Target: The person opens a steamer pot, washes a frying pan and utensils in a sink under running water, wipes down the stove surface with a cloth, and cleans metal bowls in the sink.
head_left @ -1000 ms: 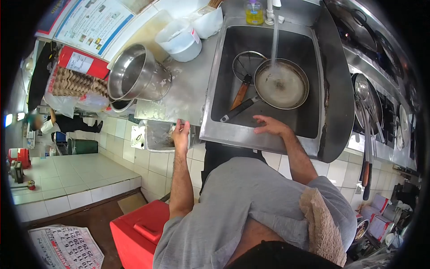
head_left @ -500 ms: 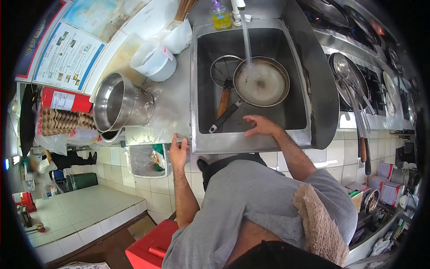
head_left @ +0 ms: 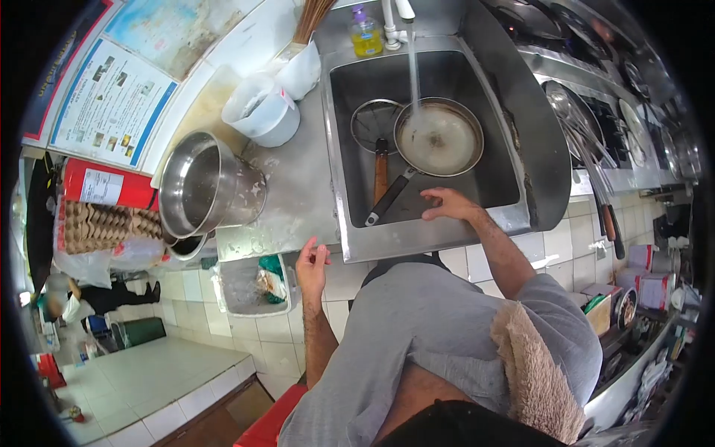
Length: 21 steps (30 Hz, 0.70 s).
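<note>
Your right hand (head_left: 449, 203) is over the near part of the sink (head_left: 439, 240), with the fingers spread apart and bent a little, and it is near the frying pan (head_left: 439, 138) but apart from it. Your left hand (head_left: 313, 262) is at the front edge of the metal counter (head_left: 298, 179); its fingers are loosely curled and separate from each other, and I cannot tell if a fingertip touches this edge. The frying pan is inside the sink basin, with pale, cloudy water in it, and its black handle (head_left: 389, 197) points toward the near left corner. From the faucet (head_left: 404, 10) a stream of water (head_left: 414, 71) falls into the far left part of the pan. Just to the left of the pan, also in the basin, lies a wire skimmer with a wooden handle (head_left: 380, 167), which is close beside the black handle. Behind the sink stands a soap bottle (head_left: 366, 37) with yellow liquid. On the counter, at your left, are a steel pot (head_left: 243, 190), which looks tilted in this view, and farther back a white tub (head_left: 272, 123). Lower, near your left hand, there is a grey bin (head_left: 293, 287) with something green inside
</note>
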Each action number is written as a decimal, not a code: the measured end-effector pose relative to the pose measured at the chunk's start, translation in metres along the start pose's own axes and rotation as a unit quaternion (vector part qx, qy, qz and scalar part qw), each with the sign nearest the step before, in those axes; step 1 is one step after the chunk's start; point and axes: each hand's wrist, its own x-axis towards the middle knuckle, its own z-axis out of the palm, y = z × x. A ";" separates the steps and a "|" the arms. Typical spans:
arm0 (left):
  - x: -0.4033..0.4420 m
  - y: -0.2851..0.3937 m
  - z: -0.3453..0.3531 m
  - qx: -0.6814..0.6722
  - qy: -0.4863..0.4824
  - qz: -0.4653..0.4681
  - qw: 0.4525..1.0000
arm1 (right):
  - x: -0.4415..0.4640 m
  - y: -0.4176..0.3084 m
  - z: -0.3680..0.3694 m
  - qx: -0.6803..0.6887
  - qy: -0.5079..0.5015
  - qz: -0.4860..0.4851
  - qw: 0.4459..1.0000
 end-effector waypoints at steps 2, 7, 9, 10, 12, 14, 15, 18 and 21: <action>0.012 0.016 0.008 0.005 -0.023 0.014 1.000 | 0.008 0.008 0.003 0.018 0.072 0.028 0.997; 0.034 0.029 0.031 -0.027 -0.144 0.045 0.988 | 0.017 0.024 0.006 0.030 0.262 0.087 0.961; 0.040 0.033 0.048 -0.010 -0.192 0.042 0.980 | 0.022 0.030 -0.001 0.058 0.311 0.156 0.936; 0.044 0.034 0.060 -0.011 -0.193 0.043 0.980 | 0.025 0.035 -0.003 0.056 0.312 0.156 0.935; 0.053 0.036 0.082 0.053 -0.240 0.119 0.962 | 0.034 0.046 -0.005 0.358 0.390 0.236 0.815; 0.063 0.044 0.102 0.105 -0.270 0.105 0.951 | 0.041 0.059 -0.012 0.479 0.384 0.284 0.737; 0.071 0.037 0.114 0.167 -0.262 0.163 0.936 | 0.047 0.065 -0.018 0.586 0.370 0.327 0.642; 0.102 0.016 0.150 0.258 -0.265 0.195 0.908 | 0.069 0.071 -0.026 0.615 0.381 0.355 0.592; 0.119 0.007 0.177 0.380 -0.257 0.140 0.877 | 0.083 0.080 -0.026 0.623 0.372 0.343 0.597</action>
